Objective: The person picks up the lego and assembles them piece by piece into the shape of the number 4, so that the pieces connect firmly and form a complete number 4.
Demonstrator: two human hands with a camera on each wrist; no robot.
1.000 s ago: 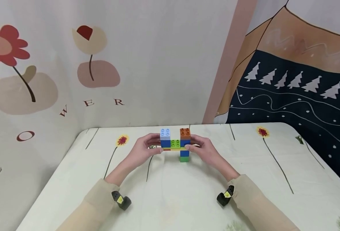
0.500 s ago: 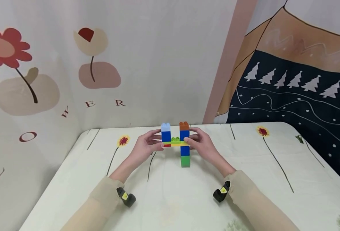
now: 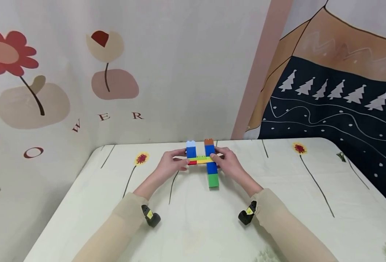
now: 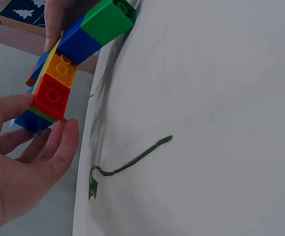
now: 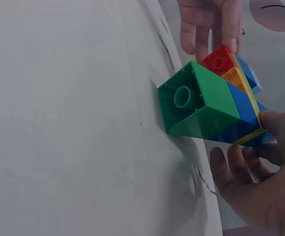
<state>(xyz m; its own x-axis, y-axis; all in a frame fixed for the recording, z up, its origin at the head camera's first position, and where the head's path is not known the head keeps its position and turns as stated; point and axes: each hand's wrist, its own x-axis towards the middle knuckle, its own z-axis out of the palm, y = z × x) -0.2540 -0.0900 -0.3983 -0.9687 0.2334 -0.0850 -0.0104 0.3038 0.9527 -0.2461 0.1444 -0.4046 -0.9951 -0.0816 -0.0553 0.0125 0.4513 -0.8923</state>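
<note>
Both hands hold one structure of toy building bricks (image 3: 212,168), raised over the far part of the table. Its right column runs from a brown brick (image 3: 208,142) on top through blue ones to a green brick (image 3: 213,180) at the bottom. A short left column has a light blue brick (image 3: 190,144) over a blue one. Thin green, yellow and red pieces (image 4: 52,96) join the columns. My left hand (image 3: 170,165) pinches the left end, thumb at the red piece. My right hand (image 3: 229,163) grips the right column, thumb on its front. The green brick's hollow underside shows in the right wrist view.
A pale cloth printed with flowers covers the table (image 3: 193,218). Just behind its far edge stands a patterned fabric backdrop (image 3: 180,72). Black wrist cameras (image 3: 152,216) sit at both cuffs.
The brick structure has tipped so its studded tops show less and its front and lower green brick show more. Both hands keep hold and have shifted slightly.
</note>
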